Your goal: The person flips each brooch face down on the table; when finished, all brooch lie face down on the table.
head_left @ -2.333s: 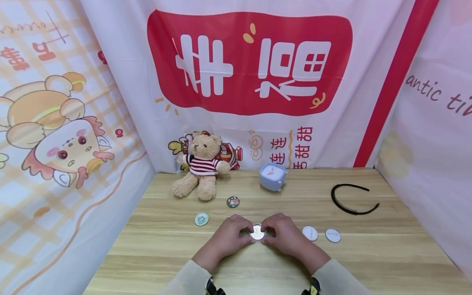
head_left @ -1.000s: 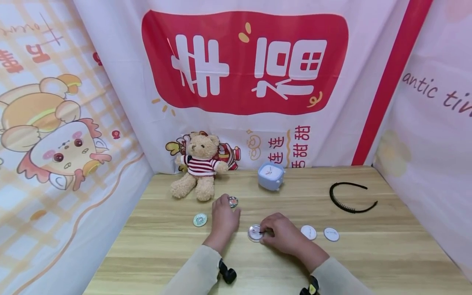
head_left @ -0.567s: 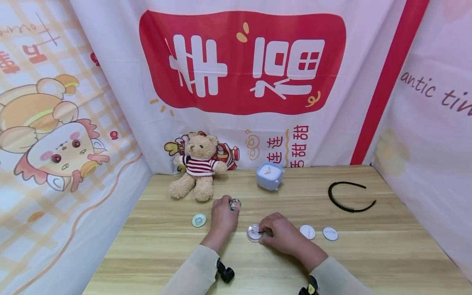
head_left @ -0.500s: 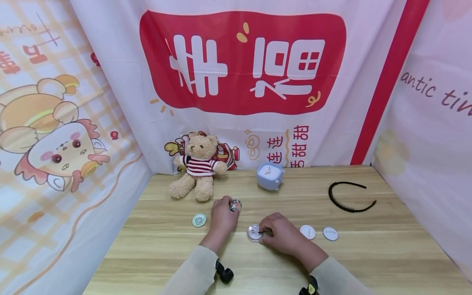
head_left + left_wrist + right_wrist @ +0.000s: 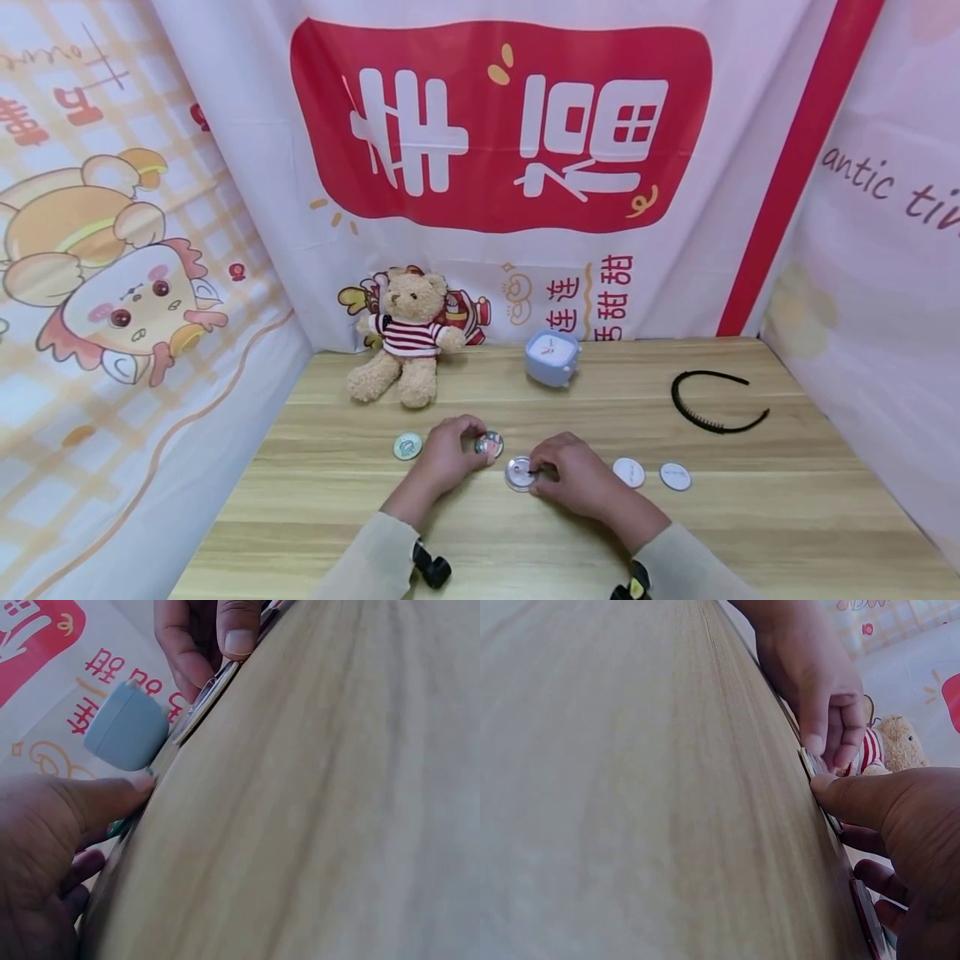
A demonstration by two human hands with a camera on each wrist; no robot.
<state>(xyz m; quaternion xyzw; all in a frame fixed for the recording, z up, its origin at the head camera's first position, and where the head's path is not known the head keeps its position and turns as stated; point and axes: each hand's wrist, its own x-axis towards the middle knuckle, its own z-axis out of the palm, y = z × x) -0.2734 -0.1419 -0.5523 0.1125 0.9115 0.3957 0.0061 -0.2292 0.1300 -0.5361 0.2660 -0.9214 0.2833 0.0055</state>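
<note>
In the head view my left hand point(image 5: 450, 454) pinches a round button badge with a dark, colourful print point(image 5: 490, 444) between thumb and fingers, at the middle of the table. Just to its right lies another button badge point(image 5: 517, 473), its silvery back with the pin facing up. My right hand point(image 5: 573, 473) pinches that badge at its right side. The left wrist view has my left thumb point(image 5: 112, 799) at the printed badge, seen nearly edge-on. In the right wrist view my right thumb point(image 5: 855, 799) presses the edge of the pin-backed badge.
A mint green badge point(image 5: 407, 446) lies left of my left hand. Two white badges point(image 5: 628, 472) point(image 5: 676, 477) lie right of my right hand. Behind stand a teddy bear point(image 5: 411, 337) and a blue clock point(image 5: 552, 358); a black headband point(image 5: 712, 404) lies at right.
My left hand left the middle badge, took hold of the printed badge farther back, and brought it nearer, beside the other. The middle badge now shows its back; my right hand stays on it.
</note>
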